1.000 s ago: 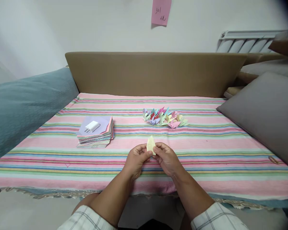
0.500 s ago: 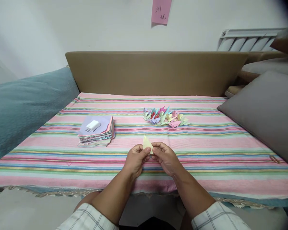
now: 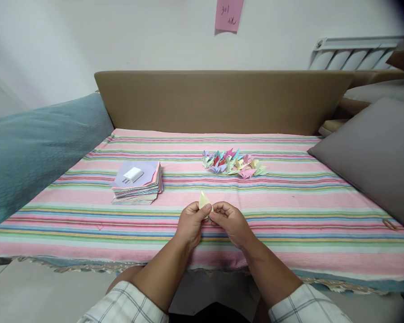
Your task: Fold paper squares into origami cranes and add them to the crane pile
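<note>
A small pale yellow piece of folded paper is held up between my two hands, its pointed tip facing away from me. My left hand pinches its left and lower part, the thumb lying across the front. From the other side, my right hand grips the lower right edge between thumb and fingers. The thumbs nearly meet and cover the lower end of the paper. Beyond my hands, a cluster of folded paper cranes in several colours rests on the striped cloth.
Left of my hands stands a stack of coloured paper with a white plug adapter on top. A brown ring-like item lies far right. A teal cushion and a grey pillow flank the seat; a brown backrest stands behind.
The yellow paper is slightly more covered at its lower right by my thumbs, which have drawn closer together. The view has shifted a little; the cranes and stack have stayed put.
</note>
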{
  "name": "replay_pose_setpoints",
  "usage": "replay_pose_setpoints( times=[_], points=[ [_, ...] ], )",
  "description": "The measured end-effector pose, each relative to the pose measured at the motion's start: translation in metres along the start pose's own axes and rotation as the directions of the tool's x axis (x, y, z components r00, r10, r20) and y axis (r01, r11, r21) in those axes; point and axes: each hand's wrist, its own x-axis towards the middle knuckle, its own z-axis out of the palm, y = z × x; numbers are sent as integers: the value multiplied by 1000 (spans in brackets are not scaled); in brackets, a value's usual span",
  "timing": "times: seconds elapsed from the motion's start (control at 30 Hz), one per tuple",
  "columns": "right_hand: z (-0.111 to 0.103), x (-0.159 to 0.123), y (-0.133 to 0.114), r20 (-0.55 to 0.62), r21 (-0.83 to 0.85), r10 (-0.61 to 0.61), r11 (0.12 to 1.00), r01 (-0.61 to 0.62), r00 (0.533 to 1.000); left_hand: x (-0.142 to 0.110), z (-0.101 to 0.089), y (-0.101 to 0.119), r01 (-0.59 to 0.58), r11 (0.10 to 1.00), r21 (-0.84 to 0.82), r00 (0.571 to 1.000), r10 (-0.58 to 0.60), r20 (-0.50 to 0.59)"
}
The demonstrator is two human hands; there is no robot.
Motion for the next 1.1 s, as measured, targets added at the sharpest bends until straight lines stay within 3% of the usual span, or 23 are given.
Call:
replay_pose_setpoints(
  times=[0.33, 0.5, 0.6, 0.8, 1.1],
  points=[
    [-1, 0, 0, 49, -94, 76, 993, -71, 996, 2, 0, 9, -27, 1000, 6, 996, 27, -85],
    [-3, 1, 2, -20, 0, 49, 999, -49, 999, 1, -4, 12, 130, 989, 68, 989, -135, 62],
    [-7, 1, 1, 22, 30, 26, 999, -27, 999, 0, -6, 14, 185, 979, 82, 978, -191, 86],
    [-10, -1, -7, 43, 161, -37, 986, 29, 998, -2, -8, 14, 339, 939, 65, 910, -344, 231],
    [-9, -2, -5, 125, 247, 0, 969, -31, 992, -4, -8, 12, 408, 911, 66, 856, -406, 319]
  ],
)
